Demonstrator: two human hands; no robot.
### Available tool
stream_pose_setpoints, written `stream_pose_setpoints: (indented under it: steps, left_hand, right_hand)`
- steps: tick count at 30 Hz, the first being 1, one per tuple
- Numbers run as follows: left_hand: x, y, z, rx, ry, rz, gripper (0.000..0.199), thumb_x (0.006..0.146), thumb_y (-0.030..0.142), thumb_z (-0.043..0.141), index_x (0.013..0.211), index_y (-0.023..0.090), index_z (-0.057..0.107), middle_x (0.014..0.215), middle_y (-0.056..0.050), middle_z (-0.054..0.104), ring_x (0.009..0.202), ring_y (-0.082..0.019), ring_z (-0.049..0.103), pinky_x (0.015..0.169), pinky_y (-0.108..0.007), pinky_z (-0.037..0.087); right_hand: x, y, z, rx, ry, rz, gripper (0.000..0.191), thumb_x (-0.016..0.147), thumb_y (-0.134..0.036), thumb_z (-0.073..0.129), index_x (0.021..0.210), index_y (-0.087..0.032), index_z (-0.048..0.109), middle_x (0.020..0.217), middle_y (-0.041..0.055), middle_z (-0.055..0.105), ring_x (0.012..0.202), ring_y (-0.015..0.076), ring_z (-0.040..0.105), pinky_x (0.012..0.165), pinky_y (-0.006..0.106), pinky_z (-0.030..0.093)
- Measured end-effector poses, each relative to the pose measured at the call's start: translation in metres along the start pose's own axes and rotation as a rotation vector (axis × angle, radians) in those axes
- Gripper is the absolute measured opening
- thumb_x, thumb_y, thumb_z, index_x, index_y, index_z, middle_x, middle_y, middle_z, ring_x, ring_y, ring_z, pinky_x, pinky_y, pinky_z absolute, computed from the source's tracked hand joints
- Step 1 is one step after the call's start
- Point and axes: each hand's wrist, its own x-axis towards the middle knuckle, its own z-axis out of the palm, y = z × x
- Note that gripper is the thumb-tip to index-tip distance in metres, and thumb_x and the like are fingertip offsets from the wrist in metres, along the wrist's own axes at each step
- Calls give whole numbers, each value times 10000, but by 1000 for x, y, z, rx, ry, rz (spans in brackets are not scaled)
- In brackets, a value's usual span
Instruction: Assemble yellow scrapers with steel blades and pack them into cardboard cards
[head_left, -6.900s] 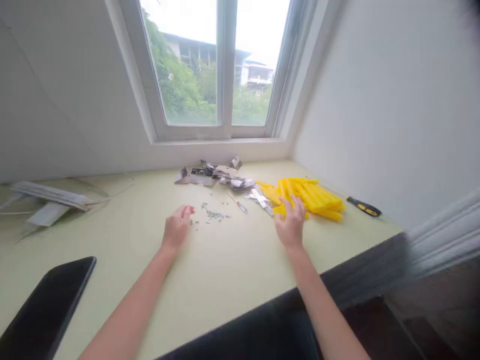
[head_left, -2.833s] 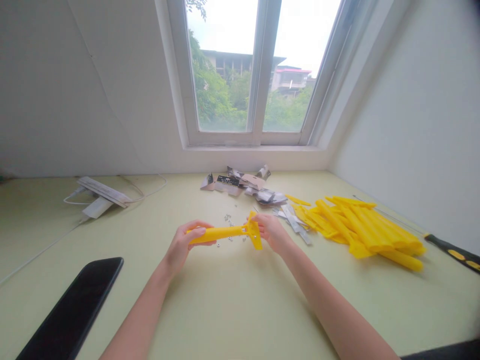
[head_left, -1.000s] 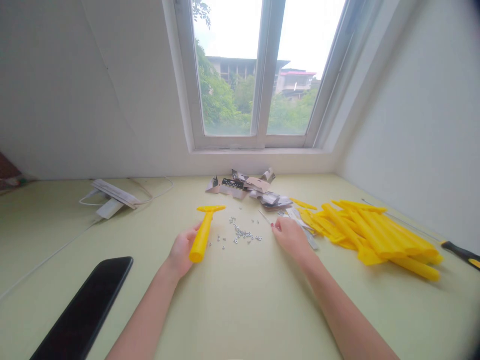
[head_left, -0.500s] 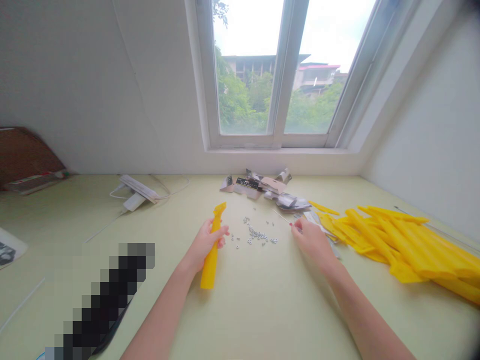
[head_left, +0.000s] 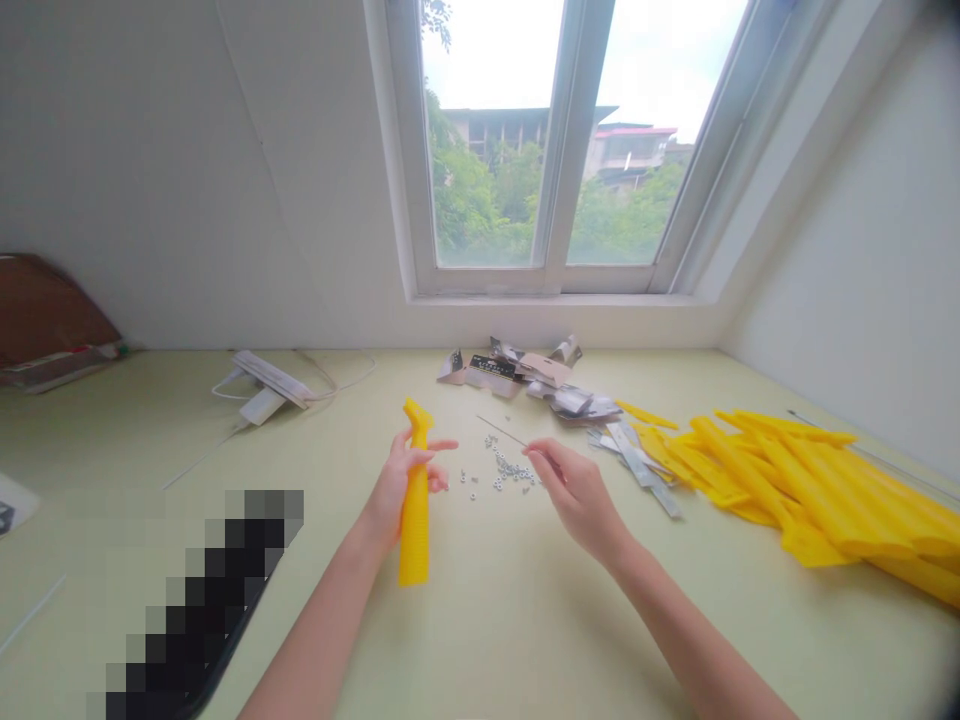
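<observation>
And here's the left hand [head_left: 390,490], wrapped around a yellow piece [head_left: 415,515] — thumb across the front, a couple of fingers reaching out past its right side. The piece is held close to upright in the view, its ribbed, broader end nearer the wearer and its angled head poking out beyond the fingers.

Over to the right hand [head_left: 574,490], and it has a narrow pinch on a slim tool [head_left: 501,430]! Only the thin metal shaft shows, slanting away from the fingertips towards the far left; the rest is hidden in the grip. That shaft passes over the far part of a scatter of small metal nuts and screws [head_left: 510,467], which lies on the tabletop [head_left: 472,630] between the two hands.

Just beyond the right hand, to its right, flat metal strips [head_left: 641,465] lie beside a big heap of yellow parts [head_left: 795,490], long tubes and flatter bits piled together. Farther out past both hands, torn packaging [head_left: 544,372] sits near the window [head_left: 559,280]. Off to the far left of the left hand there's a white power strip [head_left: 274,380] with its cables — and nearer the wearer, left of that forearm, a dark object [head_left: 225,610], mostly blurred into blocks.
</observation>
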Motion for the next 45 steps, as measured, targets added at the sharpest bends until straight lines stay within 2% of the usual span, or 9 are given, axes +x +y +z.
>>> stream_pose_setpoints:
  steps: [3,7,17,27,34,40,45]
  left_hand:
    - [-3,1,3,-36,-81,-36,259,713,202,475,970,184,440,929,-49,638,397,-24,430,469,-207,360]
    - [-6,1,8,-35,-148,-67,207,701,199,462,907,176,467,853,-25,634,388,-24,408,452,-209,329]
    - [-7,-1,8,-33,-247,-111,103,731,179,425,794,162,506,760,-8,592,389,-23,397,495,-213,351]
    - [-8,-1,6,2,-297,-108,141,749,153,380,770,151,519,614,16,529,409,-38,363,549,-213,357]
    - [-7,-2,5,-2,-309,-113,136,726,136,390,820,161,485,681,18,527,393,-33,378,471,-206,310]
    - [-7,-4,4,21,-295,-122,114,741,149,401,839,164,458,706,21,525,401,-28,379,508,-212,338]
    - [-7,-3,5,31,-305,-116,104,734,143,395,823,170,442,712,22,522,403,-27,381,505,-211,338]
  right_hand:
    - [-3,-1,7,-42,-18,-28,221,855,-315,373,821,-223,571,715,18,602,629,156,524,597,256,368]
    - [-4,3,11,-115,-36,-23,217,851,-303,375,845,-231,580,767,28,621,675,167,551,613,266,382]
    - [-3,6,10,-148,-26,-25,194,856,-282,369,863,-231,556,809,23,607,688,154,553,627,257,387]
    - [-3,5,9,-150,-26,-36,203,861,-293,367,870,-227,560,834,28,602,694,150,548,625,259,389]
    - [-3,6,8,-168,-36,-44,216,859,-300,373,898,-222,571,824,27,579,674,141,538,600,250,409]
    - [-3,7,7,-141,8,-91,248,874,-271,346,886,-202,584,796,41,569,714,141,556,648,246,423]
    - [-4,6,8,-245,-30,-50,220,873,-288,347,912,-230,556,751,6,631,618,132,571,566,235,401]
